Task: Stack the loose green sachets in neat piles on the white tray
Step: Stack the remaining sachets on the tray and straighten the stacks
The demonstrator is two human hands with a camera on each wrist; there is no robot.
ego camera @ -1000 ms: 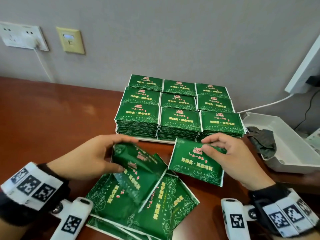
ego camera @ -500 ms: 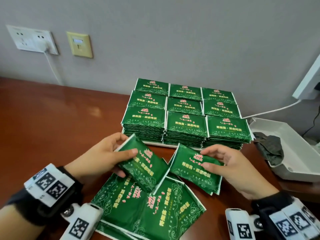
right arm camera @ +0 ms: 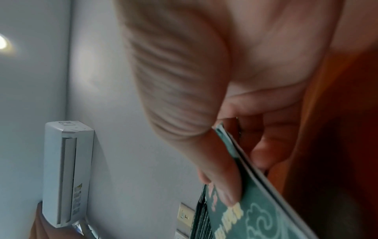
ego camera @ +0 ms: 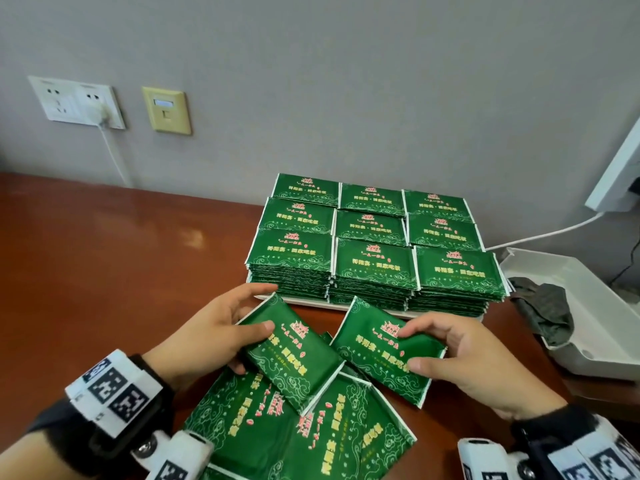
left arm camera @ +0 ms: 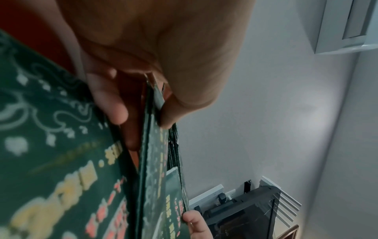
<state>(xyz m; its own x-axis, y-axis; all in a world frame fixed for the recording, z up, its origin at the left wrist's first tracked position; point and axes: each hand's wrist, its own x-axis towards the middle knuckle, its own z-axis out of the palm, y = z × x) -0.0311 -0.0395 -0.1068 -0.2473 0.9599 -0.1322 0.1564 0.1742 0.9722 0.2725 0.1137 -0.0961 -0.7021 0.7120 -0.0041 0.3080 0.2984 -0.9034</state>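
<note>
Green sachets stand in several neat piles [ego camera: 375, 261] on the white tray [ego camera: 301, 302] at the back of the brown desk. My left hand [ego camera: 221, 327] pinches one green sachet [ego camera: 294, 355], thumb on top, held tilted above the loose sachets [ego camera: 277, 427] near the front edge. The left wrist view shows that sachet's edge [left arm camera: 155, 145] between thumb and fingers. My right hand [ego camera: 460, 355] pinches a second green sachet [ego camera: 384, 351] just in front of the tray; its thumb [right arm camera: 223, 177] presses on the printed face [right arm camera: 255, 215].
A white plastic bin [ego camera: 585, 317] holding a dark cloth [ego camera: 543, 313] sits at the right of the tray. Wall sockets [ego camera: 78, 105] and a cable [ego camera: 114, 157] are on the grey wall at left. Bare desk [ego camera: 121, 265] lies left of the tray.
My left hand has lifted a sachet off the loose heap and turned it face up. My right hand has shifted its sachet slightly toward the tray. The head view has tipped up.
</note>
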